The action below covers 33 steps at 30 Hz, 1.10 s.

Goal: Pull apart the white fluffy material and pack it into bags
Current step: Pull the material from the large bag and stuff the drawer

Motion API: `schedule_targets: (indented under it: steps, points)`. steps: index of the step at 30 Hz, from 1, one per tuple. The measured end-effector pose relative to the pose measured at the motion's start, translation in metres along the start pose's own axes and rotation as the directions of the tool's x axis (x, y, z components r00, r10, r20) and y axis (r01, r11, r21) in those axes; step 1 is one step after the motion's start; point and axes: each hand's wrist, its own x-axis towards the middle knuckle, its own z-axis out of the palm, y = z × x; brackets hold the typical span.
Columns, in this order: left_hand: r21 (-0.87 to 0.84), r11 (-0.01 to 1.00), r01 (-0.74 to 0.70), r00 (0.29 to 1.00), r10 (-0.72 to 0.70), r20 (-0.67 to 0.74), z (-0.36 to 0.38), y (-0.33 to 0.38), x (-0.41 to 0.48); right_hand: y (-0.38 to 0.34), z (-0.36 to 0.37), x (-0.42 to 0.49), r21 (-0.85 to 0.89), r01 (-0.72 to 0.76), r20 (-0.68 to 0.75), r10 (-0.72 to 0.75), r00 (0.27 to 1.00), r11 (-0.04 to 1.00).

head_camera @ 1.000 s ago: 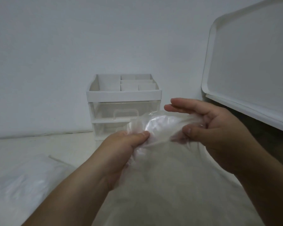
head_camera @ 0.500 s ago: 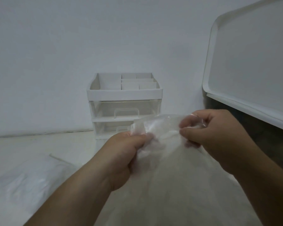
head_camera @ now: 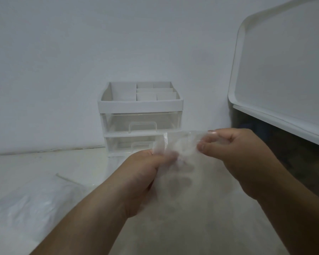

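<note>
A clear plastic bag [head_camera: 184, 203] filled with white fluffy material stands in front of me, its top edge raised between both hands. My left hand [head_camera: 145, 173] grips the bag's mouth on the left, fingers curled around the film. My right hand [head_camera: 236, 155] pinches the top edge on the right between thumb and curled fingers. Another clear bag [head_camera: 26, 205] holding white material lies flat on the table at the lower left.
A small white organiser [head_camera: 140, 118] with two clear drawers stands against the wall behind the bag. A large white tray [head_camera: 284, 70] leans at the upper right over a dark space. The pale table [head_camera: 44, 166] stretches to the left.
My right hand has closed from spread fingers into a pinch on the bag's top edge and dropped slightly. Both hands have drawn the bag's mouth taut between them.
</note>
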Motion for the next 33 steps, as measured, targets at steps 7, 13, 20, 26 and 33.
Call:
schedule_targets:
  steps: [7, 13, 20, 26, 33]
  points:
    - [0.116, 0.993, -0.013, 0.999, 0.018, -0.044, 0.003, 0.007, -0.005, 0.000, 0.003, -0.003, 0.043, -0.052, -0.005, 0.053, 0.999, 0.998]
    - [0.089, 0.995, 0.052, 0.987, -0.038, -0.154, -0.001, 0.010, -0.002, -0.001, 0.001, -0.001, 0.036, -0.021, -0.043, 0.023, 0.999, 0.999]
    - [0.096, 0.995, -0.001, 0.998, -0.005, 0.058, -0.005, 0.007, -0.004, -0.002, 0.002, -0.002, -0.010, -0.019, -0.030, 0.018, 0.999, 1.000]
    - [0.281, 0.955, -0.092, 0.995, 0.101, -0.014, -0.008, -0.002, 0.001, -0.005, -0.001, -0.005, -0.006, -0.002, 0.025, 0.002, 1.000, 1.000]
    - [0.243, 0.951, -0.191, 0.977, 0.209, -0.051, -0.020, 0.011, 0.002, 0.005, -0.021, 0.013, 0.372, -0.083, 0.019, 0.082, 0.996, 0.925]
